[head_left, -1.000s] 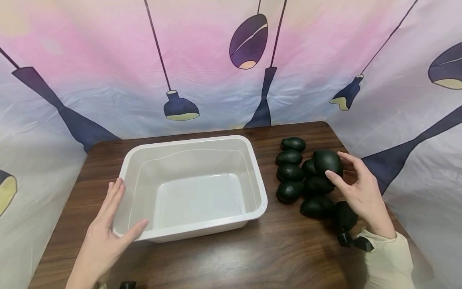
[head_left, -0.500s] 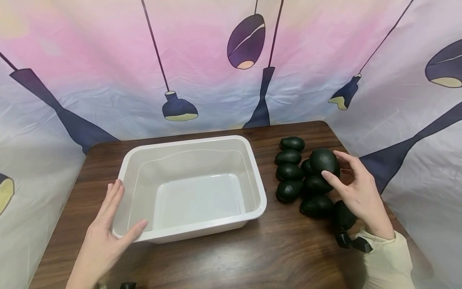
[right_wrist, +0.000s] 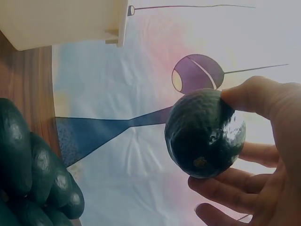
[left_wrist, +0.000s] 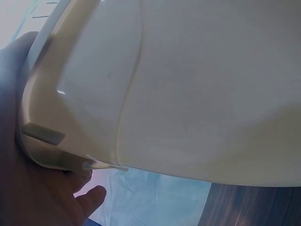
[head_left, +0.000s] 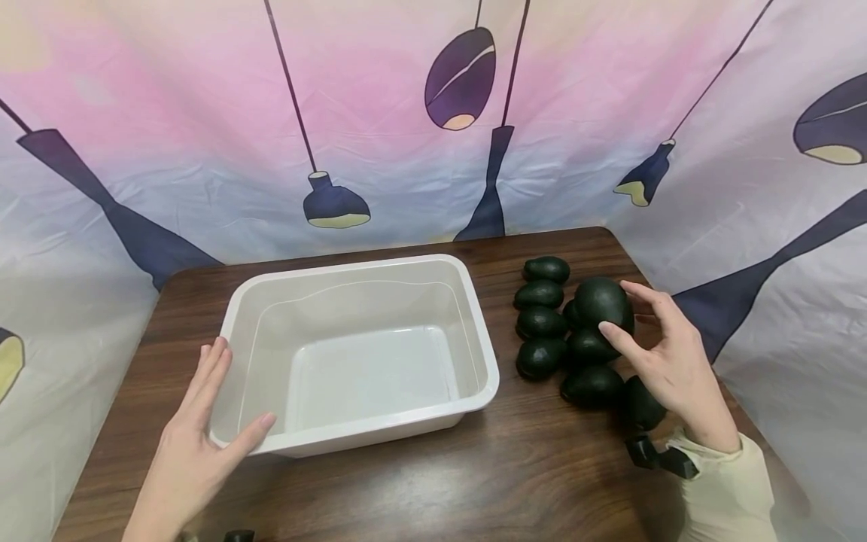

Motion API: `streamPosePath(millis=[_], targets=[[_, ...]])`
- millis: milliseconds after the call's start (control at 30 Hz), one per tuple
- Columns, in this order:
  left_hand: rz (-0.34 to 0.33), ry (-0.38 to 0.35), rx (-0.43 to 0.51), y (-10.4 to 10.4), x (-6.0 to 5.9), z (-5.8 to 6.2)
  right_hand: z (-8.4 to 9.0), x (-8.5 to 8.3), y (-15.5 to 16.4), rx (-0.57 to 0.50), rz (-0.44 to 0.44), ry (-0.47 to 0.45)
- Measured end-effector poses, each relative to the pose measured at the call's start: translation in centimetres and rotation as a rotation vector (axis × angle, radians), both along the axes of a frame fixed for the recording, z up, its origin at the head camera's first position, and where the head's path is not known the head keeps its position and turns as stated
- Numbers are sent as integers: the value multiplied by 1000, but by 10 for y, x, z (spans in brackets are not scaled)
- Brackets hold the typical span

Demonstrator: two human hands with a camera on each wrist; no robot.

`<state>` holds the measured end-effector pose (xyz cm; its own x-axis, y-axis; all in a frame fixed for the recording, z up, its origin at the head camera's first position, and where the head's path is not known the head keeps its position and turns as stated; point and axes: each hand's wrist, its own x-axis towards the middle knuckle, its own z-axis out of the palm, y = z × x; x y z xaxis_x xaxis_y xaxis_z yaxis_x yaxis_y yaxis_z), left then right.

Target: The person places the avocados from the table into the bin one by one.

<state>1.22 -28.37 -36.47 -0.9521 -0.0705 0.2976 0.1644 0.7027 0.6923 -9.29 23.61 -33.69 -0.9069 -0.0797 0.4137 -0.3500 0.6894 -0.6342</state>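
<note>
Between the thumb and fingers of my right hand [head_left: 684,380] is a dark green avocado [head_left: 601,305], held over the other avocados. Its rounded end with a small stem scar faces the right wrist view, where the held avocado [right_wrist: 202,136] hangs apart from the group. Several more avocados [head_left: 541,358] lie close together on the right of the table. My left hand [head_left: 186,444] rests at the near left corner of a white plastic tub [head_left: 433,414], its fingers extended along the left side and the thumb over the front rim. The tub's inside shows nothing in it.
The dark wooden table [head_left: 420,489] ends at a pale cloth backdrop [head_left: 406,150] printed with lamps, which hangs behind and along both sides. One avocado [head_left: 643,403] lies nearest the right wrist, close to a black wrist fitting [head_left: 657,455].
My right hand has shifted slightly left with the avocado, which has turned so its round end shows more. My left hand and the tub hold still.
</note>
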Motion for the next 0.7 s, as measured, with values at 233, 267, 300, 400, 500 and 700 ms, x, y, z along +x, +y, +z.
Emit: streamPosePath(millis=[233, 267, 300, 400, 500, 700], targets=[[-3, 14, -4, -1, -1, -1, 3, 2, -4, 15, 4, 11], [-3, 15, -5, -1, -1, -1, 3, 2, -5, 16, 6, 15], [-4, 16, -4, -1, -1, -2, 3, 3, -5, 16, 8, 18], [-2, 8, -8, -1, -1, -2, 4, 3, -6, 15, 20, 27], [3, -6, -13, 0, 0, -2, 5, 4, -8, 14, 32, 35], [7, -9, -19, 1, 0, 0, 7, 3, -13, 21, 65, 69]])
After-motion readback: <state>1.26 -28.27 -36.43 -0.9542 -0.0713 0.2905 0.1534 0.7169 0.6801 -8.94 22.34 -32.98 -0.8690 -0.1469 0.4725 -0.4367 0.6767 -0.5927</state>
